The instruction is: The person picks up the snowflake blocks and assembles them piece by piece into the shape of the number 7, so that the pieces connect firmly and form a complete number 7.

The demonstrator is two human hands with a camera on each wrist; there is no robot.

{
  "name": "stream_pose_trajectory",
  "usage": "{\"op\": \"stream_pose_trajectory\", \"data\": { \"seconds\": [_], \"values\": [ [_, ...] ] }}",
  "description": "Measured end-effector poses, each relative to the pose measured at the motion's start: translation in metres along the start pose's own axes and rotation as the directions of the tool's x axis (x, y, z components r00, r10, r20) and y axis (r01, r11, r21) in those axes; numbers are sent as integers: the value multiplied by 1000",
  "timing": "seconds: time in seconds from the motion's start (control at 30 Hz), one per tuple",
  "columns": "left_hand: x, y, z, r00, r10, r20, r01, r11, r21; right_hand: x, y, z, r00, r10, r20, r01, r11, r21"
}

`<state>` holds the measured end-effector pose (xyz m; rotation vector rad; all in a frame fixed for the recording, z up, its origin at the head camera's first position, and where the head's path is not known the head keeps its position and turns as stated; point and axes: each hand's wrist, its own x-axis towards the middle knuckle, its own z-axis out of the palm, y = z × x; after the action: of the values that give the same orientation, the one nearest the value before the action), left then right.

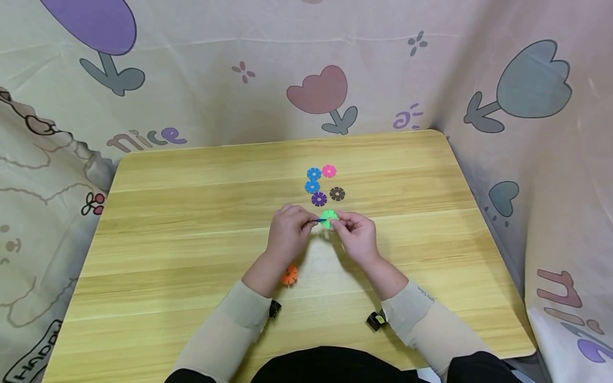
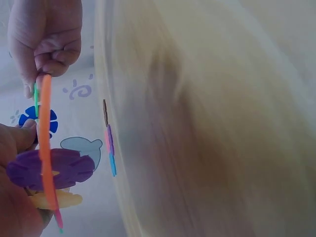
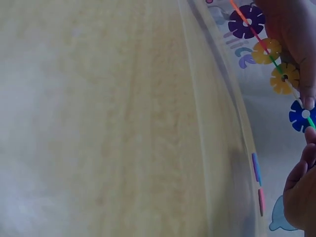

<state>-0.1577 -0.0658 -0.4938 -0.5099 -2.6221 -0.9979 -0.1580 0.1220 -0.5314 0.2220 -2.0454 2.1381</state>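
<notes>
My left hand [image 1: 289, 231] pinches a blue notched building disc [image 3: 300, 117], seen edge-on from the head. Facing it, my right hand [image 1: 356, 236] pinches a green notched disc [image 1: 328, 219] between thumb and fingers. The green disc meets the blue one at its slotted edge. From the blue disc a chain of joined discs runs back beneath my left wrist. It includes yellow discs [image 3: 285, 78], a purple disc [image 3: 246, 22] and an orange disc [image 2: 45, 143] at the near end. In the head view my left hand and forearm hide most of this chain.
Beyond my hands on the wooden table [image 1: 191, 213] lie loose discs: two blue discs [image 1: 313, 186], a pink disc [image 1: 329, 171], a purple disc [image 1: 319, 199] and a brown disc [image 1: 337, 193]. A patterned curtain [image 1: 268, 96] hangs around the table's far and side edges.
</notes>
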Motion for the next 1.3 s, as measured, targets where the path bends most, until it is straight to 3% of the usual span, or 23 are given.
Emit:
{"op": "stream_pose_trajectory", "data": {
  "seconds": [0.23, 0.4, 0.7, 0.9, 1.13, 1.3],
  "values": [
    [4, 0, -4, 997, -15, 71, 10, 997, 75, -1, 3, 4, 998, 60, -25, -59, 998, 29],
    [5, 0, -4, 995, -13, 98, 1, 992, 123, -2, 1, 10, 998, 50, -32, -49, 998, 40],
    [3, -3, -4, 996, 4, 94, -16, 992, 127, 5, 3, 4, 998, 56, 40, -55, 998, -37],
    [1, -7, -4, 995, 14, 100, -25, 994, 104, 23, 5, -10, 1000, 13, -15, -15, 991, -137],
    [0, -10, -4, 994, 17, 107, -28, 995, 97, 50, 7, -22, 999, 34, -39, -44, 949, -313],
    [-1, -10, -4, 994, 23, 106, -33, 995, 93, 67, 13, -25, 994, 106, 2, -92, 872, -480]
  ]
}}
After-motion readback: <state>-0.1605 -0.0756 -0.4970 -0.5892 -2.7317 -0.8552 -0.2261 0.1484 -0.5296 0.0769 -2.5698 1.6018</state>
